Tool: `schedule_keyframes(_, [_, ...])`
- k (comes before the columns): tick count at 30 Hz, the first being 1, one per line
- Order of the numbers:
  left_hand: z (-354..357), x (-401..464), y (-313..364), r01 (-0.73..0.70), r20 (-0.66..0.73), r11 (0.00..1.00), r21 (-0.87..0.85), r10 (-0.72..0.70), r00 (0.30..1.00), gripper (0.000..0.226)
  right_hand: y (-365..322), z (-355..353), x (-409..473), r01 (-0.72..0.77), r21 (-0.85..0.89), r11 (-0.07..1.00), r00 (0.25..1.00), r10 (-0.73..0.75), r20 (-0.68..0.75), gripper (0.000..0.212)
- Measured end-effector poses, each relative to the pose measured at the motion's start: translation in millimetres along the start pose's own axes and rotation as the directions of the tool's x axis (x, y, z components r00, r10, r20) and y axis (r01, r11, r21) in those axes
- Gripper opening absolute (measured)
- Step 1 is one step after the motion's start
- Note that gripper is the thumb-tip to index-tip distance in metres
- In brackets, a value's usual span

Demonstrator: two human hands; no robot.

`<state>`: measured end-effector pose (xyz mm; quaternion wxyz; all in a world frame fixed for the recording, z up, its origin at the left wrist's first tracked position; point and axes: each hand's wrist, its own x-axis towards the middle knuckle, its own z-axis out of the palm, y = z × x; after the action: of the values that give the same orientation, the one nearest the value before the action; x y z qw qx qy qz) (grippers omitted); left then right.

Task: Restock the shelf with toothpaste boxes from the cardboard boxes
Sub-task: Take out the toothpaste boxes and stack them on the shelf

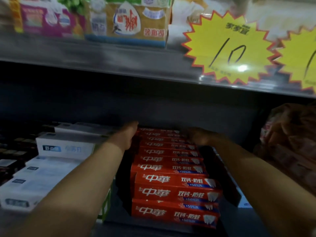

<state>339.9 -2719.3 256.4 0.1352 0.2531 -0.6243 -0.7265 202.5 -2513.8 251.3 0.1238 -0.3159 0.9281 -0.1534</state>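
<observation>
Toothpaste boxes [172, 170]: light, stiff, slippery when stacked; pressed at far ends between left hand [127, 135] and right hand [199, 135], fingers straight.

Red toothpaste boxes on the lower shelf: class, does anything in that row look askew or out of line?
Yes. The red toothpaste boxes do not line up: the front three sit shifted right of those behind, with staggered ends. The left hand and right hand are at the far end of the row; their grip is too dark to judge.
</observation>
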Motion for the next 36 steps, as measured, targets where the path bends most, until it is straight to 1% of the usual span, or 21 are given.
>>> schedule_keyframes(5, [-3,25,-9,0.016,-0.017,1.0,0.004,-0.016,1.0,0.033,-4,1,0,-0.064,0.099,0.993,0.998,0.065,-0.003,0.037])
schedule_keyframes(7, [-4,28,-12,0.012,-0.007,1.0,0.025,-0.012,1.0,0.033,-5,0,-2,-0.078,0.086,0.993,0.997,0.078,0.003,0.037])
schedule_keyframes(9, [-6,30,-14,0.002,0.008,0.998,0.061,-0.003,1.0,0.032,-4,1,-4,-0.103,-0.026,0.994,0.995,0.103,-0.017,0.041])
schedule_keyframes(12, [-11,34,-18,-0.017,0.018,0.991,0.13,0.015,1.0,0.029,5,1,-3,-0.146,-0.232,0.962,0.989,0.136,-0.061,0.044])
schedule_keyframes(15, [-11,35,-19,-0.03,0.03,0.978,0.206,0.025,0.999,0.026,10,-1,-3,-0.157,-0.293,0.943,0.987,0.145,-0.062,0.042])
schedule_keyframes(19, [0,36,-22,-0.052,0.042,0.959,0.28,0.042,0.998,0.026,6,-7,-9,-0.171,-0.265,0.949,0.985,0.158,-0.071,0.038])
schedule_keyframes(26, [13,33,-23,-0.069,0.068,0.933,0.353,0.048,0.997,0.028,10,-7,-17,-0.134,-0.259,0.957,0.989,0.114,-0.091,0.039])
schedule_keyframes(29, [8,34,-17,-0.1,0.076,0.933,0.345,0.078,0.994,0.025,13,-7,-19,-0.106,-0.294,0.95,0.992,0.082,-0.095,0.04])
schedule_keyframes(32, [2,29,-9,-0.113,0.057,0.946,0.303,0.101,0.993,0.026,16,-7,-19,-0.101,-0.263,0.959,0.993,0.08,-0.087,0.04])
schedule_keyframes(34, [-2,24,-12,-0.088,0.046,0.954,0.286,0.078,0.996,0.024,15,-7,-21,-0.099,-0.238,0.966,0.993,0.08,-0.085,0.041])
schedule_keyframes(36, [-4,14,-19,-0.04,0.056,0.957,0.288,0.025,0.998,0.024,13,-5,-25,-0.083,-0.222,0.972,0.995,0.068,-0.075,0.041])
